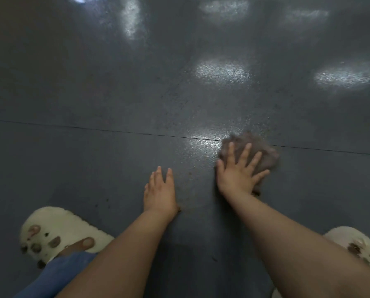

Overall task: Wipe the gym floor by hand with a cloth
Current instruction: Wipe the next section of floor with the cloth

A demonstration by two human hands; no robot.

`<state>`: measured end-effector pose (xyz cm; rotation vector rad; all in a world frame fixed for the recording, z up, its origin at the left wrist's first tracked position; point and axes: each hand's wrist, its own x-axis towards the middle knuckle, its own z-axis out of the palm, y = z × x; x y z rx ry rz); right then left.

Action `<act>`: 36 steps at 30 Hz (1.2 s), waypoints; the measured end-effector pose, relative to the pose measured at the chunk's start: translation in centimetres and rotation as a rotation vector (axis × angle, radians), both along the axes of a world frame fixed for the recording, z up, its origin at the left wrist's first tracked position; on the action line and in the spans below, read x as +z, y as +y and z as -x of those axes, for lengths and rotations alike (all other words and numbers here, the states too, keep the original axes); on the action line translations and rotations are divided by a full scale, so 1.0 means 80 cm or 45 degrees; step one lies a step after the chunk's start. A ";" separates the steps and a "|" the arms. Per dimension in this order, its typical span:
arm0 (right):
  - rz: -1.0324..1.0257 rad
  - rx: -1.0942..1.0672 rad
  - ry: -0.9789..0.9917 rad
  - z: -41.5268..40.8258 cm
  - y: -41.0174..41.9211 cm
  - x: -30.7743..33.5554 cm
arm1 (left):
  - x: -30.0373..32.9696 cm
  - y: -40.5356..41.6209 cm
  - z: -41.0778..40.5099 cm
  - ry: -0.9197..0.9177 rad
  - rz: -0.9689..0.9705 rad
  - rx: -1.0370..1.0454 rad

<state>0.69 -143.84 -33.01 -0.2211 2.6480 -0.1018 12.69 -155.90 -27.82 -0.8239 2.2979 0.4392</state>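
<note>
A crumpled grey-brown cloth point(263, 149) lies on the dark grey gym floor point(93, 93), right on a thin seam line. My right hand point(238, 171) presses flat on the cloth with fingers spread and straight. The cloth looks blurred at its far edge. My left hand point(159, 192) rests flat on the bare floor to the left of the cloth, fingers straight, holding nothing. A wet, shiny patch point(203, 143) sits just left of the cloth.
A seam point(72, 126) crosses the floor from left to right. Bright light reflections point(221, 70) show on the floor farther out. White fluffy slippers sit at the lower left point(57, 229) and lower right point(352, 241). Small dark specks point(106, 201) lie near my left hand.
</note>
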 end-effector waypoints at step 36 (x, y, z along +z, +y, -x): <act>-0.061 0.691 -0.055 -0.021 0.023 0.007 | 0.002 -0.050 -0.019 0.044 -0.042 -0.373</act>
